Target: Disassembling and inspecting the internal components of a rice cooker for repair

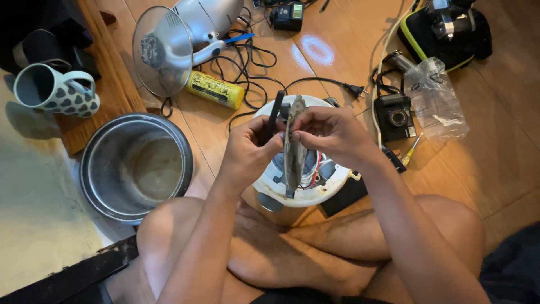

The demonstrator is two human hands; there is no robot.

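Observation:
I sit cross-legged on a wooden floor. My left hand (247, 149) and my right hand (332, 132) together hold a round grey metal plate (294, 149) on edge, upright, above an opened white round appliance body (315, 194). Red and white wires show inside that body. My left hand also touches a thin black bar (275, 112) beside the plate. My right fingers pinch the plate's upper edge.
A steel inner pot (135, 166) stands at left, near a heart-patterned mug (53, 90). A glass lid (162, 50), yellow can (216, 89), black power cord (315, 81), small camera (395, 115), plastic bag (436, 95), screwdriver (410, 151) and black-green bag (450, 28) lie around.

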